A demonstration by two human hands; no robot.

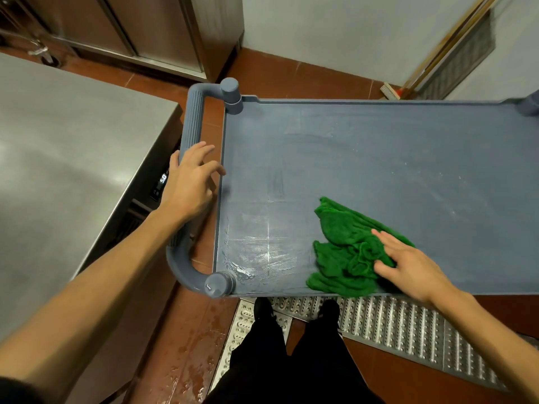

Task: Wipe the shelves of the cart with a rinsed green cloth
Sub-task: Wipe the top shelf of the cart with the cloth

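Observation:
The grey-blue top shelf [364,158] of the cart fills the middle of the view. A crumpled green cloth [344,252] lies on it near the front edge. My right hand [408,266] rests flat on the cloth's right part, fingers straight and spread. Wet streaks show on the shelf left of the cloth, near the front left corner post [218,284]. My left hand [189,179] lies over the cart's ribbed handle [191,123] at the left end, thumb on the outer side, fingers loosely bent over the gap toward the shelf rim.
A steel counter [73,147] stands close on the left of the cart. Steel cabinet doors [140,27] are at the back left. A broom [393,88] leans on the white wall behind the cart. My legs stand on a metal floor grate [393,319] on red tiles.

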